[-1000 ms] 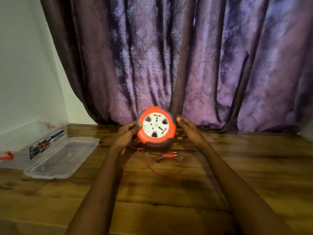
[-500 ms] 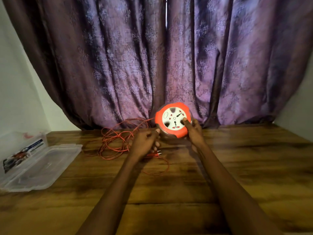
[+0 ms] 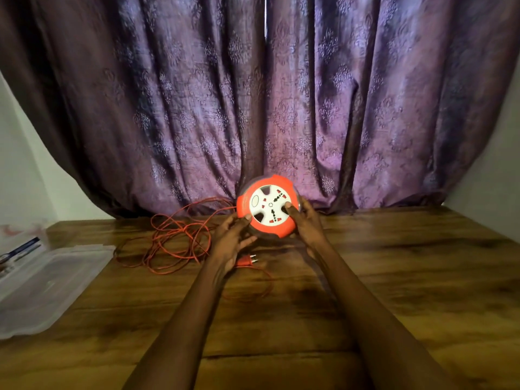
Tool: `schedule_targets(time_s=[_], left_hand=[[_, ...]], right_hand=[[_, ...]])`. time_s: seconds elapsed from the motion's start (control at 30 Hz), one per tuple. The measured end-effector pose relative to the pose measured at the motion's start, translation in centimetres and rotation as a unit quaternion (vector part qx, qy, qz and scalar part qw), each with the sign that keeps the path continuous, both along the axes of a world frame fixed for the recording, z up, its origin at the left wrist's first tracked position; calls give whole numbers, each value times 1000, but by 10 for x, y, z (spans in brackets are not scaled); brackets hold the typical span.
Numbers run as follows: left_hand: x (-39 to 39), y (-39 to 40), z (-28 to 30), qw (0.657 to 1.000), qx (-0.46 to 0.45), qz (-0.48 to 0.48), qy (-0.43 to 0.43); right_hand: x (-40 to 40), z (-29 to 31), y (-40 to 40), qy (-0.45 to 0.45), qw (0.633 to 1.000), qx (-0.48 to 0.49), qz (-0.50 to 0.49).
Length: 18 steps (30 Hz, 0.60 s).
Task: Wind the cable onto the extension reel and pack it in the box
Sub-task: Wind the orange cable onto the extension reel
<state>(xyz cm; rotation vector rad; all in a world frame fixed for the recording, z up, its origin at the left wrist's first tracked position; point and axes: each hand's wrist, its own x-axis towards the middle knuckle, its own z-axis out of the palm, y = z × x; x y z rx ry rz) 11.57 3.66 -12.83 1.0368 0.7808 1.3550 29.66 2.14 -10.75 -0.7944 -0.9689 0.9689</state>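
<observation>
Both hands held the orange reel (image 3: 267, 206) upright above the table (image 3: 394, 263): left hand (image 3: 232, 240) cupping its lower edge, right hand (image 3: 306, 220) gripping its side. Cable (image 3: 174, 237) lay loose left of it.

Orange reel (image 3: 267, 207), loose cable (image 3: 174, 237), open box (image 3: 42, 288)

We see the reel tilted face-up, its orange cable heaped unwound at left, plug (image 3: 247, 260) below, clear box far left.

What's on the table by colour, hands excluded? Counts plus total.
Orange: 3 — extension reel, cable, plug
Clear: 1 — open plastic box
Total: 4
</observation>
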Motion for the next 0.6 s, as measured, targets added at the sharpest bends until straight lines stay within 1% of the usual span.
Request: schedule_targets(time_s=[0.03,0.07,0.1,0.13,0.17,0.2,0.23,0.27,0.33,0.4,0.47,0.53,0.57,0.6], left_hand=[[-1,0,-1,1000,-3,5,-4],[-2,0,-1,1000,-1,13,-5],[-3,0,0,1000,3,21,-6],[-4,-1,1,999,6,32,-7],[-6,-2,2,999,10,42,-9],[-7,-2,2,999,15,49,-9],[-9,-2,3,998,19,52,-6],[-10,-3,4,998,22,51,2],[-13,-5,5,998,26,50,19],[-16,-6,4,997,35,53,38],[-17,-7,3,997,40,47,54],[-17,-9,4,995,49,51,66],[-14,-10,4,994,54,58,70],[-11,-11,4,993,60,65,74]], right_hand=[[-1,-1,0,-37,999,9,-16],[0,-4,-1,-114,991,31,-58],[3,-6,-2,-230,964,69,-117],[6,-9,-3,-368,904,115,-182],[8,-12,-5,-488,824,164,-238],[8,-11,-7,-569,750,206,-268],[7,-11,-9,-617,699,240,-270],[3,-9,-10,-645,668,267,-258],[-5,-4,-13,-691,626,282,-227],[-10,-1,-14,-738,588,256,-210],[-13,-1,-15,-775,550,219,-219],[-13,-3,-13,-790,529,185,-248],[-15,-4,-12,-788,527,167,-272],[-17,-4,-11,-779,532,145,-299]])
